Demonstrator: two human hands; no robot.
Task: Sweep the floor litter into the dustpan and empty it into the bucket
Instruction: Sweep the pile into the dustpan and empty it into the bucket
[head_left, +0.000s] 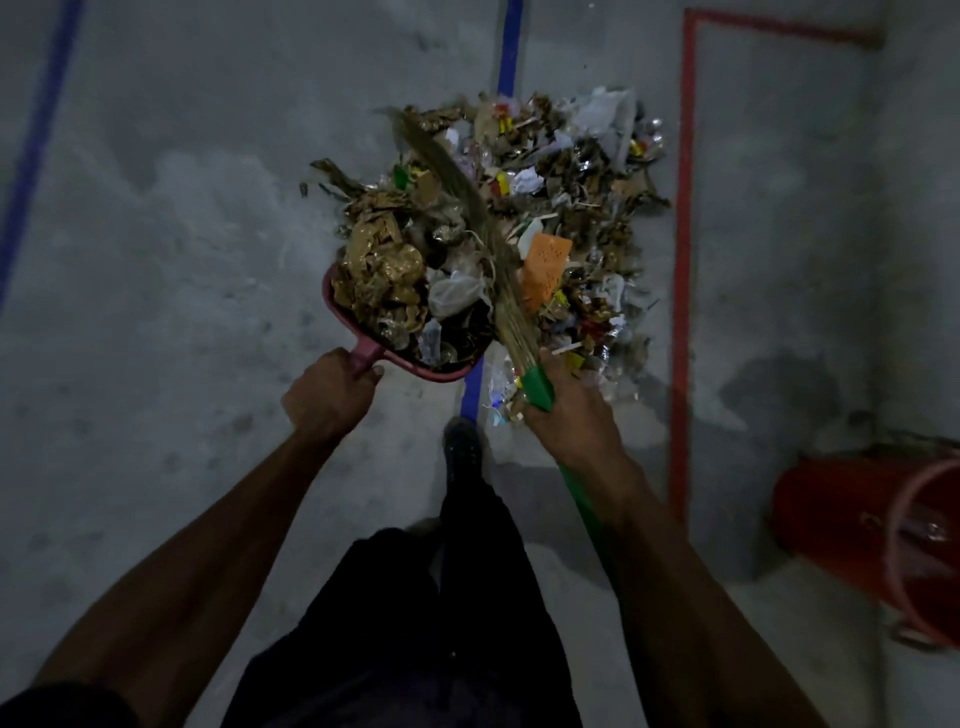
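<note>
A pink dustpan (337, 306) sits at the near left edge of a big litter pile (582, 171) of cardboard scraps, paper and wrappers. The pan is heaped with brown and clear scraps. My left hand (327, 395) grips the dustpan's handle. My right hand (571, 410) grips the green handle of a grass broom (467, 192), whose bristles lie across the pile toward the far left. A red bucket (841, 525) stands at the right edge, its rim partly cut off.
The floor is grey concrete with a blue tape line (506, 47) running under the pile and a red tape outline (681, 312) to the right. Another blue line (36, 150) crosses the far left. My dark trousers and shoe (460, 447) stand below the pile.
</note>
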